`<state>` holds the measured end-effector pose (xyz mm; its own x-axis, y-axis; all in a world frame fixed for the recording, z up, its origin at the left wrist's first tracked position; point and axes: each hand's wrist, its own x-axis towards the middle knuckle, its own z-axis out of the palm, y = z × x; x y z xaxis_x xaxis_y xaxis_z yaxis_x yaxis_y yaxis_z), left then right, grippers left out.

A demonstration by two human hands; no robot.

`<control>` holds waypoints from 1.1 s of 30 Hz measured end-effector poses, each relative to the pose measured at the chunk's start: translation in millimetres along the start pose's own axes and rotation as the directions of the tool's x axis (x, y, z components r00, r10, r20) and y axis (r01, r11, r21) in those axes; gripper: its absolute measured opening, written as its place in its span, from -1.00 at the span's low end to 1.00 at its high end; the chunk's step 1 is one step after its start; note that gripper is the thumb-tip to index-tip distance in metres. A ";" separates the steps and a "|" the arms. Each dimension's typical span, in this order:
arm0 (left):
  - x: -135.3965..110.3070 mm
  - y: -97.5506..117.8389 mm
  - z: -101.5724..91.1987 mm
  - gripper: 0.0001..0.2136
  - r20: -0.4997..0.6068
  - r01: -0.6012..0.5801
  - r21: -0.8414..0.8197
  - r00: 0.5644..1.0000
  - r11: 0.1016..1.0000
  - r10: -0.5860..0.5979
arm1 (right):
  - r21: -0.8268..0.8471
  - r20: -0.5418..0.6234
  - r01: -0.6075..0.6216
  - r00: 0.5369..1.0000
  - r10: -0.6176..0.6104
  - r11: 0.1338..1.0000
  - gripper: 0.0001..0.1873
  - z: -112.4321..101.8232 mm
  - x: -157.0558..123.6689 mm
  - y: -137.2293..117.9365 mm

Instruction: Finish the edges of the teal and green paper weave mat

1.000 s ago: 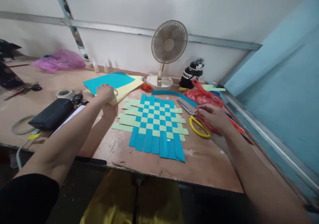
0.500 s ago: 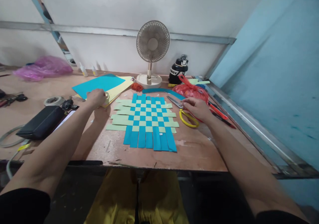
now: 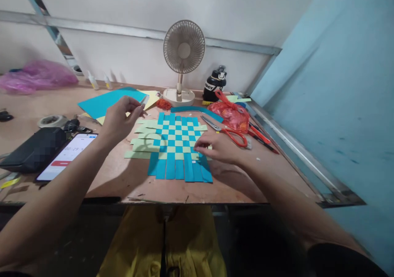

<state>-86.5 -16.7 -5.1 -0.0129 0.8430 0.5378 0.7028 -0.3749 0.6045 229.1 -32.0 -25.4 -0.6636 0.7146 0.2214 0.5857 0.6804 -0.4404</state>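
A mat woven from blue and pale green paper strips [image 3: 174,139] lies flat near the table's front edge. My right hand [image 3: 215,147] rests on the mat's right edge, fingers stretched out and lying low over the strip ends. My left hand [image 3: 120,119] hovers above the table just left of the mat, thumb and fingers pinched on a small pale strip [image 3: 143,100] that looks like tape. Red-handled scissors [image 3: 229,131] lie just beyond my right hand.
A desk fan [image 3: 184,59], black bottle [image 3: 214,84] and red plastic bag [image 3: 230,113] stand behind the mat. Blue and yellow paper sheets [image 3: 104,100], a tape roll [image 3: 51,121], a phone [image 3: 69,154] and black pouch [image 3: 33,149] lie left. A blue wall [image 3: 323,84] runs along the right.
My left hand has lifted off the paper sheets with a small strip pinched in it. My right hand has left the scissors and come down onto the mat's right edge.
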 end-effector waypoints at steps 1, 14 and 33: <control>-4.2 4.6 2.6 -0.83 0.001 0.001 -0.042 1.000 0.999 -0.001 | -0.041 0.064 -0.011 0.998 0.014 0.999 -0.84 2.0 -3.9 -5.1; -16.8 -1.2 19.1 -0.81 0.064 0.014 -0.147 0.998 0.989 -0.005 | -0.634 0.259 0.273 0.957 -0.134 0.724 -0.80 25.1 -25.0 -14.8; -16.4 -7.6 14.5 -0.82 0.053 0.046 -0.109 0.998 0.993 -0.040 | -0.736 0.378 0.486 0.872 -0.311 0.471 -0.66 11.8 -24.0 -40.5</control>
<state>-81.4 -22.1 -27.0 -0.0036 0.8764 0.4815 0.6200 -0.3758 0.6887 215.8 -78.6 -23.1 -0.9365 0.3507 0.0014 0.2957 0.7875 0.5407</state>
